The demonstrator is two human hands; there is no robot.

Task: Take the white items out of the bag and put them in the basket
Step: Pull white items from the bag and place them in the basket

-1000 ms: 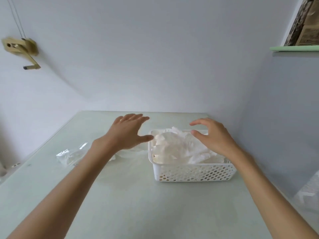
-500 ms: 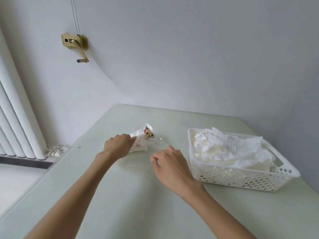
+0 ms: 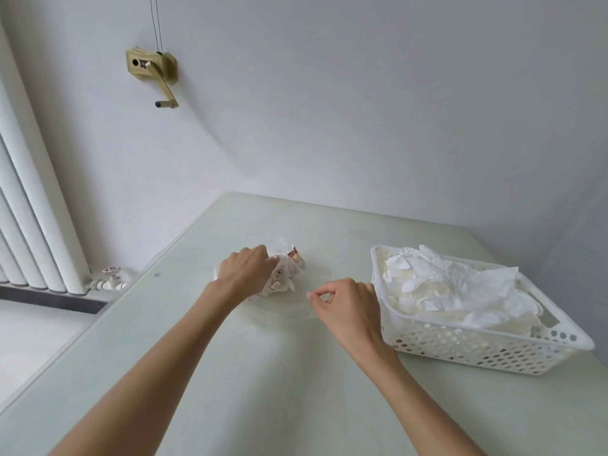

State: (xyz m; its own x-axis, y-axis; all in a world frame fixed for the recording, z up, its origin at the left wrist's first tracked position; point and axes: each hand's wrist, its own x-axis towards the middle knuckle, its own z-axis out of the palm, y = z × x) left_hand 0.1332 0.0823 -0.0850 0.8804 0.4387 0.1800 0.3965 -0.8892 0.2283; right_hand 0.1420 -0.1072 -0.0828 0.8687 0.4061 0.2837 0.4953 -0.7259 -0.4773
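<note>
A crumpled clear plastic bag [image 3: 284, 274] with small cartoon prints lies on the pale green table [image 3: 263, 373], left of centre. My left hand [image 3: 245, 271] grips its left part from above, fingers curled into the plastic. My right hand [image 3: 345, 304] sits just right of the bag, next to the basket, thumb and forefinger pinched together on what looks like the bag's thin clear edge. The white perforated basket [image 3: 460, 350] stands at the right and holds a heap of white items [image 3: 444, 284]. What is inside the bag is hidden.
The table's left edge runs diagonally, with floor beyond it. A white radiator [image 3: 33, 209] with a valve [image 3: 110, 279] stands at the far left. A brass crank handle [image 3: 154, 70] is fixed on the wall. Grey walls close in behind and to the right of the basket.
Both hands left the basket and went left to the bag. My left hand closed on the bag; my right hand's fingers, flat half a second ago, have curled into a pinch.
</note>
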